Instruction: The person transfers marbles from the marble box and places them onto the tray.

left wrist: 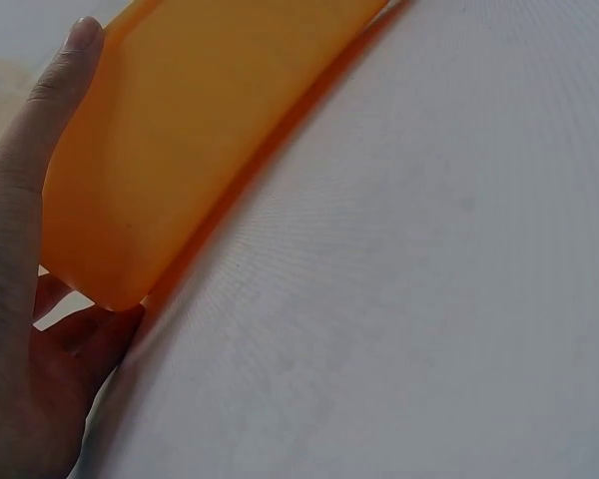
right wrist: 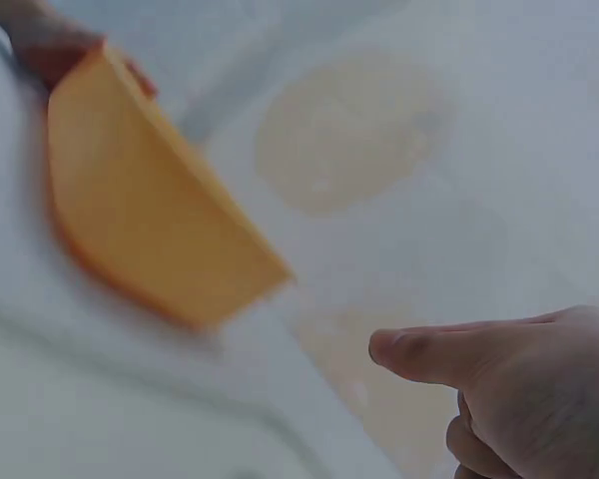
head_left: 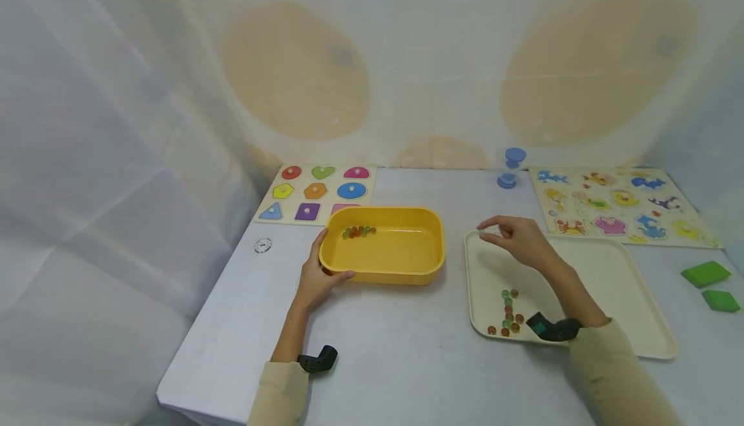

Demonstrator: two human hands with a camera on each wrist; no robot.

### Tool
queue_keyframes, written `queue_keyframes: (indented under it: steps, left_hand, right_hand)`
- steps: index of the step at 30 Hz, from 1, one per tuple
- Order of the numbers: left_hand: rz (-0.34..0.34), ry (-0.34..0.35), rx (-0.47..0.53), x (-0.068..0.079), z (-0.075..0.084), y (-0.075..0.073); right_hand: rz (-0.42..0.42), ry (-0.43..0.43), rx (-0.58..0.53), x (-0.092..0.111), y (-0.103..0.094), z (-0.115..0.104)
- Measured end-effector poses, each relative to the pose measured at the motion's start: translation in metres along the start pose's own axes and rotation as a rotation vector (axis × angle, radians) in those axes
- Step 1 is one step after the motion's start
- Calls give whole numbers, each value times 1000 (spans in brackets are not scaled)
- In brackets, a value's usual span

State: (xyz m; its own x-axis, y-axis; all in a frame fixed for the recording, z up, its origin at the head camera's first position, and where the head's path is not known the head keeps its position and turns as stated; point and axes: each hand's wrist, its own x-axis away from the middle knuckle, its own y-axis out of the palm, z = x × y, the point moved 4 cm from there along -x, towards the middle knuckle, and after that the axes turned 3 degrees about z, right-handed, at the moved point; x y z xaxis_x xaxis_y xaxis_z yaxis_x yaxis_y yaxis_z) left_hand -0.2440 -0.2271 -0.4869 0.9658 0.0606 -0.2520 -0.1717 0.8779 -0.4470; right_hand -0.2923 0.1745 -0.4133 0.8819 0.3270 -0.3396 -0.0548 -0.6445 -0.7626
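Observation:
My left hand point(head_left: 316, 279) grips the left end of a yellow plastic basin point(head_left: 382, 277), thumb along its near side and fingers around the corner. In the left wrist view, the thumb point(left wrist: 65, 80) lies against the basin's wall. Inside the basin, several green and red-brown glass marbles point(head_left: 359, 232) gather at the back left. Above the far left corner of a cream tray point(head_left: 599, 284), my right hand point(head_left: 523, 242) pinches a small greenish marble point(head_left: 481, 232), mostly hidden by the fingertips. Several more marbles point(head_left: 508, 310) lie on the tray's near left part.
A shape puzzle board point(head_left: 296, 197) lies behind the basin, partly covered by it. At the back right is an animal puzzle board point(head_left: 622, 203). A blue hourglass-like object point(head_left: 510, 168) stands between them. Green blocks point(head_left: 706, 273) lie at far right.

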Motion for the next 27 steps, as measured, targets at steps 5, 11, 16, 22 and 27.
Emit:
queue_keyframes:
  steps: [5, 11, 16, 22, 27]
  left_hand:
    - [-5, -16, 2, 1, 0, 0]
    - [2, -21, 1, 1, 2, 0]
    - [-3, -16, 7, 0, 2, 1]
    - [-1, -9, 15, 1, 2, 1]
    - [-1, -13, 14, 0, 2, 1]
  right_hand:
    - [1, 84, 90, 47, -17, 50]
    - [-77, 183, 102, 73, -20, 76]
    - [-27, 156, 109, 70, -23, 72]
    - [26, 59, 28, 29, -17, 33]
    - [-58, 30, -80, -25, 14, -18]
